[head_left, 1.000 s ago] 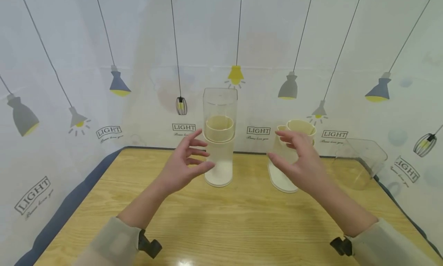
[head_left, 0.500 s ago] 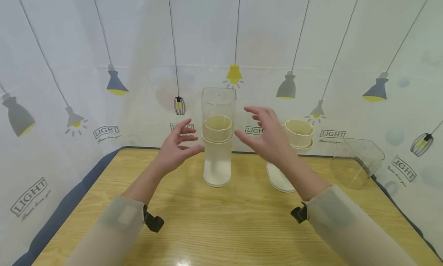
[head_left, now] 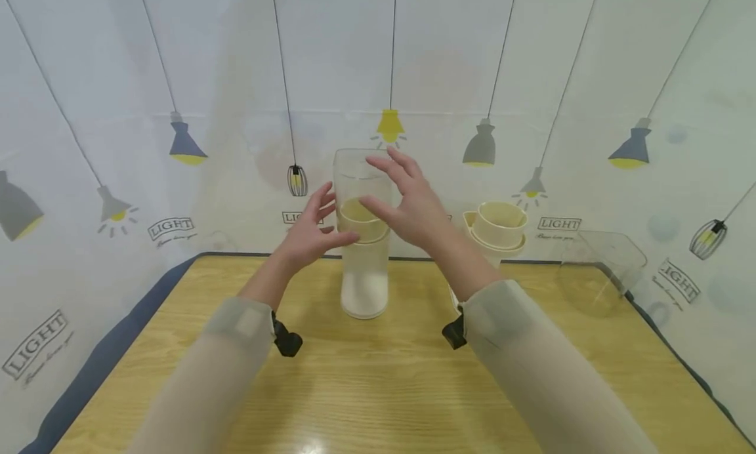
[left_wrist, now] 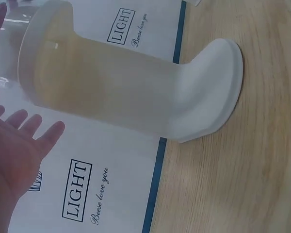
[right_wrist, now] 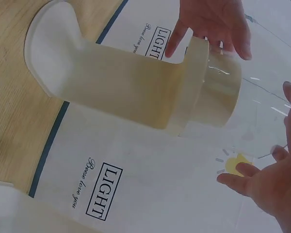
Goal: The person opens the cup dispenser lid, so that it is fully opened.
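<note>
A cream upright stand (head_left: 365,280) with a rounded base and a ring at its top stands near the table's back edge. A clear plastic container (head_left: 353,168) is seated in the ring, a cream collar (right_wrist: 218,90) at its lower end. Beside the ring on the left is my left hand (head_left: 310,236), fingers spread, its thumb overlapping the ring's front in the head view. My right hand (head_left: 413,208) is raised at the container's right side, thumb and fingers apart and curving toward its wall. In the right wrist view its fingertips (right_wrist: 228,182) show a gap from the collar.
A second cream stand (head_left: 496,245) with a collar in its ring stands to the right, partly behind my right forearm. Farther right, another clear container (head_left: 602,270) rests on the wooden table (head_left: 354,388). A lamp-printed sheet (head_left: 449,60) hangs behind the table.
My right hand has moved left, from in front of the second stand to the clear container. My left hand has risen slightly and come closer to the ring. The stands stay put.
</note>
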Demonstrator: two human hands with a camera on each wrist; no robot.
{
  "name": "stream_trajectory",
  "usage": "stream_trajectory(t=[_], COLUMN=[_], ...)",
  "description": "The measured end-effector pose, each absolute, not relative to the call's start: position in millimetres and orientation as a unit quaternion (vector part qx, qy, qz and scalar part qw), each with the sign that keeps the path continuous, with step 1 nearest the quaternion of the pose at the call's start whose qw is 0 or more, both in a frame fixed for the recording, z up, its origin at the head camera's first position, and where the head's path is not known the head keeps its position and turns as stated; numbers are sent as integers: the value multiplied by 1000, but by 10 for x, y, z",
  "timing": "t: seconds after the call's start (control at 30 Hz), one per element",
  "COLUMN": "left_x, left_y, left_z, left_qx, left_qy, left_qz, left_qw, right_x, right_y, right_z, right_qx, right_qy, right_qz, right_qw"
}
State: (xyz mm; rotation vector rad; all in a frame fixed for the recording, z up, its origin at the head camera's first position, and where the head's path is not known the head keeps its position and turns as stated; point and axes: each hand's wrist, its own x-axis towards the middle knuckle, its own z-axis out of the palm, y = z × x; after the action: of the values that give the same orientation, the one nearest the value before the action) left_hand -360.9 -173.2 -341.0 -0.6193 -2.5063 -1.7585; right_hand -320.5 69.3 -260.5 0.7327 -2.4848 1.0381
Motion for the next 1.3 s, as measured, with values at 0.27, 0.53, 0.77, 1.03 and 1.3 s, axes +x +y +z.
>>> stream_trajectory(t=[0.27, 0.53, 0.77, 1.03, 1.3], left_x=[-3681, -3691, -3683, -3597, -3472], left_y=[-1607, -1616, -1609, -1588, -1498], left_z=[-3398, -3493, -3538, -3576, -3604], left_qx=[-208, -194, -202, -192, -181], left_qy=[-799, -813, -809, -817, -809], left_qz=[-565, -550, -552, -543, -556], left_qw=[-2, 3, 9, 27, 55], right_x=[-3207, -3185, -3186, -3205, -3197], right_y=[615, 600, 623, 680, 747], right_z=[-2652, -2682, -2681, -2690, -2684], right_qx=[239, 239, 248, 266, 276], right_qy=[-881, -885, -882, -867, -848], right_qz=[374, 358, 353, 384, 424], right_qw=[163, 178, 190, 172, 158])
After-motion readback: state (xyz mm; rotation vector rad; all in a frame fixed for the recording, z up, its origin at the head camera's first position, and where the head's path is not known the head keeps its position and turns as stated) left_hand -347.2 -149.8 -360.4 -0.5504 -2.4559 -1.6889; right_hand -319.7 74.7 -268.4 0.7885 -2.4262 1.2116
